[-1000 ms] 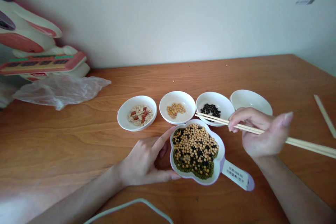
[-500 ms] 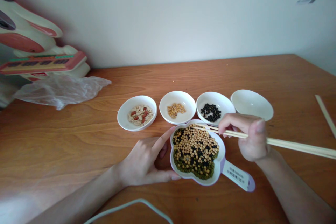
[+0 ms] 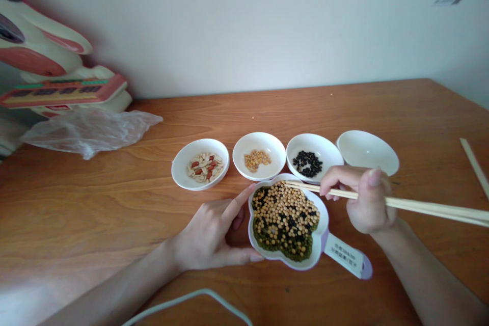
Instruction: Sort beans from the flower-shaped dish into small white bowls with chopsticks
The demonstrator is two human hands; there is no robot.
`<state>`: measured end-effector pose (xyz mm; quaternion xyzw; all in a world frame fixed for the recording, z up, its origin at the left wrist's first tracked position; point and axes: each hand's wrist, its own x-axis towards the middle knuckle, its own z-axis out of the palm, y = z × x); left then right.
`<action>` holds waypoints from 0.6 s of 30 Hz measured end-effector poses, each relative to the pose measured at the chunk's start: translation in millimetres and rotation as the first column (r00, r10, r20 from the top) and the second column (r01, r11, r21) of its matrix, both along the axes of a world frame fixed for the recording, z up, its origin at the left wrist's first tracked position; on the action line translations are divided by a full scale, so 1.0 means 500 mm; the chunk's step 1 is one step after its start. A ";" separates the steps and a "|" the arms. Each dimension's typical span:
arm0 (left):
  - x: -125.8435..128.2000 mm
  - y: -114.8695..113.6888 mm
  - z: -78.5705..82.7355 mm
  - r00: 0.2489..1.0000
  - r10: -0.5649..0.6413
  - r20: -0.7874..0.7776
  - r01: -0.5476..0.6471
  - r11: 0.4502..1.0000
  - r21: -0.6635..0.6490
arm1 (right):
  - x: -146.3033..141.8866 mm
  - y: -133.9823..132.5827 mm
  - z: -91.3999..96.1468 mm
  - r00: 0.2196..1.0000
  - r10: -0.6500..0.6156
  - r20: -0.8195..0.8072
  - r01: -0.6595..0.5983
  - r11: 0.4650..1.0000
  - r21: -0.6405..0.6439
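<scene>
A flower-shaped white dish [image 3: 323, 224] with a labelled handle holds mixed yellow, black and green beans. My left hand [image 3: 214, 234] rests on the table against the dish's left rim, forefinger and thumb spread along it. My right hand [image 3: 362, 196] is closed on a pair of wooden chopsticks [image 3: 420, 208], whose tips lie over the far edge of the bean dish. Behind stand small white bowls: one with peanuts and seeds [image 3: 200, 169], one with yellow beans [image 3: 259, 155], one with black beans [image 3: 313, 157] and an empty one [image 3: 367, 150].
A crumpled clear plastic bag [image 3: 89, 130] and a white-and-red toy-like object [image 3: 49, 71] sit at the far left by the wall. A loose wooden stick [image 3: 474, 167] lies at the right. A pale cable [image 3: 191, 301] curves along the wooden table's [image 3: 76, 204] near edge.
My right hand with the chopsticks moved left and down, from over the black-bean bowl until the tips reached the bean dish's far edge. The left hand has stayed put.
</scene>
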<state>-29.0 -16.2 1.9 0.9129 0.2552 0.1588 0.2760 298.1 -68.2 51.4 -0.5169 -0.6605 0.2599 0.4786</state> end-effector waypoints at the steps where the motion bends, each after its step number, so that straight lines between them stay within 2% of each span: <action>1: 0.000 0.000 0.001 1.000 -0.002 -0.001 0.002 1.000 -0.002 | 0.000 -0.001 -0.001 1.000 -0.005 -0.004 0.005 1.000 0.007; 7: -0.001 0.000 0.002 1.000 0.005 -0.018 -0.005 1.000 -0.004 | 0.006 -0.001 -0.011 0.999 0.008 -0.040 -0.009 1.000 -0.025; 11: -0.001 0.000 -0.001 1.000 0.001 -0.008 -0.001 1.000 -0.008 | 0.009 -0.001 -0.019 0.999 0.040 0.026 -0.038 0.998 -0.052; 14: 0.000 0.000 -0.002 1.000 0.002 -0.013 -0.003 1.000 -0.022 | 0.006 -0.002 -0.012 0.993 0.055 0.105 -0.055 0.998 -0.007; 18: 0.000 0.000 -0.003 1.000 -0.002 0.000 0.002 1.000 -0.025 | -0.006 -0.004 0.000 0.967 0.067 0.247 -0.097 0.989 0.113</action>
